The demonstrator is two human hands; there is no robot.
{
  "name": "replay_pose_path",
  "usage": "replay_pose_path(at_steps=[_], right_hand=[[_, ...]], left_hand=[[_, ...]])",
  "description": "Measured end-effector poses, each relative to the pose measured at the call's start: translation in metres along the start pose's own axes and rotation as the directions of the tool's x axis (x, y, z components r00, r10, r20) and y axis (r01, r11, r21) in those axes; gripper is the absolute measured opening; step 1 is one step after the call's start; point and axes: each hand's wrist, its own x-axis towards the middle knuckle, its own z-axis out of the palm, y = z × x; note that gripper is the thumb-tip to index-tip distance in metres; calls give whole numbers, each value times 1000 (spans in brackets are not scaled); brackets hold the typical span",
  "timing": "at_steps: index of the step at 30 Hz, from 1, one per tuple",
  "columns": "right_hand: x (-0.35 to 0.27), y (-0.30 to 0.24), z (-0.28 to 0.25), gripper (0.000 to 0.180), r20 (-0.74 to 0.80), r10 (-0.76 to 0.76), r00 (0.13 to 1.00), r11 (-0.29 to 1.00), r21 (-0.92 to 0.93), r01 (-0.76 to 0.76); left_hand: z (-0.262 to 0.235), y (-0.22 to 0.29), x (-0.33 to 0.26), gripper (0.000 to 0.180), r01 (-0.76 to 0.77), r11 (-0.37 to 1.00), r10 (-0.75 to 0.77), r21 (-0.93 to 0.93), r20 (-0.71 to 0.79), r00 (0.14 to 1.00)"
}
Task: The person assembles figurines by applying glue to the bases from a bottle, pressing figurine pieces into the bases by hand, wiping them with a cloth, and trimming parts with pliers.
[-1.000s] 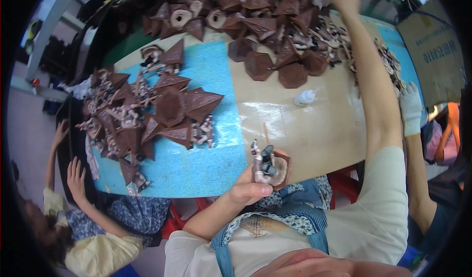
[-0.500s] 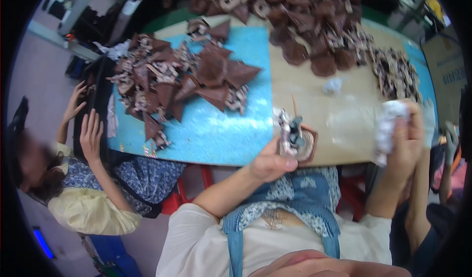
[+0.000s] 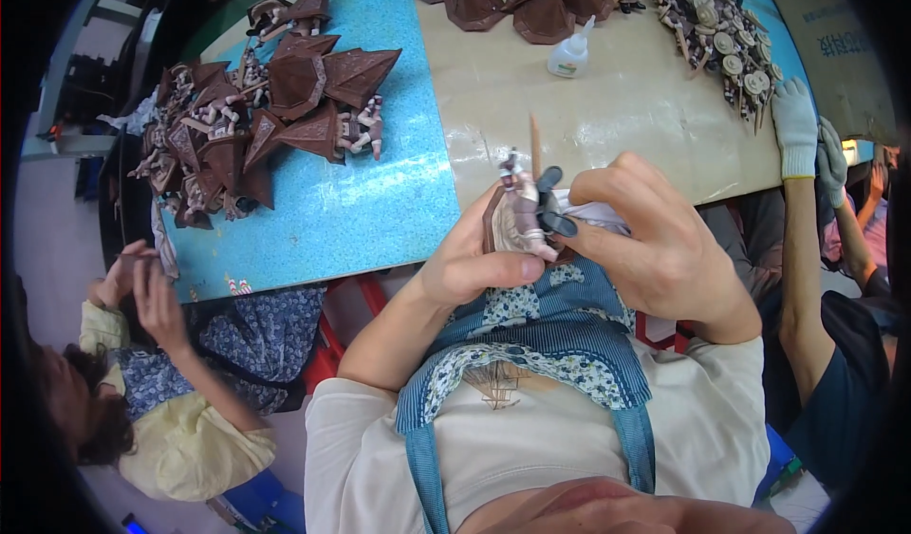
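My left hand (image 3: 462,261) is closed around the brown base of a small figurine (image 3: 518,213), with the thumb over its front edge. The figurine has pale and dark parts, and a thin brown stick (image 3: 535,147) rises beside it. My right hand (image 3: 660,235) has come up against the figurine's right side, its fingers curled over a crumpled white cloth (image 3: 600,211). Those fingers partly hide both cloth and base. Two dark grey rounded pieces (image 3: 555,219) show between the figurine and my right fingers.
Brown pointed pieces and figurines (image 3: 296,86) are heaped on the blue mat (image 3: 380,226). More brown pieces (image 3: 474,5) lie behind a small white bottle (image 3: 569,56). At right are round-topped pale parts (image 3: 731,46), a co-worker's gloved hand (image 3: 795,126) and a cardboard box (image 3: 835,50).
My right hand has moved left with the white cloth, from well apart to against the figurine. My left hand still holds the figurine. The whole view has shifted.
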Motion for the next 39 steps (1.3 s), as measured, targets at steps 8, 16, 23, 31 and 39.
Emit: replay_pose_path(at_steps=[8,16,23,31,39], right_hand=[[4,-1,5,34,146,22,989,988,-156,2],[-10,10,13,21,26,-19,999,983,183,14],[-24,7,16,13,-16,6,1000,912,411,2],[-31,-21,16,28,-153,-60,986,997,-46,54],[-58,-42,30,30,-158,-44,987,992,114,62]], left_hand=[[-4,10,-3,58,-12,999,14,37,-65,998],[-4,7,-9,60,61,981,-69,187,38,997],[7,1,-12,63,59,984,-72,167,74,995],[17,0,-21,60,-105,956,103,273,20,994],[35,-17,-53,52,-62,956,73,287,-28,997]])
